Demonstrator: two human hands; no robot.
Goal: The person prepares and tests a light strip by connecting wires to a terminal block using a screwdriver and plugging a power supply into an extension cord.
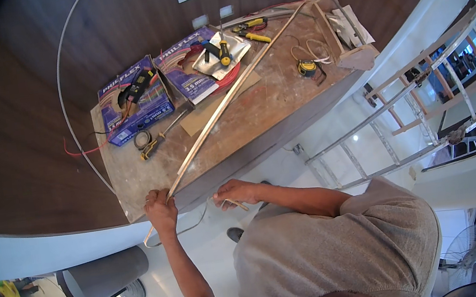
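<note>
My left hand [161, 209] grips a long, thin pale strip [210, 120] that lies diagonally over the worn worktop [282, 99] and runs past its near left corner. A thin grey cable [197, 225] hangs in a loop between my hands. My right hand [235, 194], just off the table's front edge, has its fingers closed on a short pale piece [239, 206] beside the cable's end; what exactly this piece is, I cannot tell. On the worktop are two blue cardboard boxes [184, 82], screwdrivers [153, 146], a tape measure [307, 67] and yellow-handled pliers [259, 36].
A wooden tray [352, 56] sits at the worktop's right end, under a curved panelled wall [37, 127] with outlets. Aluminium ladders [395, 152] stand to the right, a fan [467, 244] lower right, a grey cylinder [104, 274] lower left, and someone in yellow [8, 291] far left.
</note>
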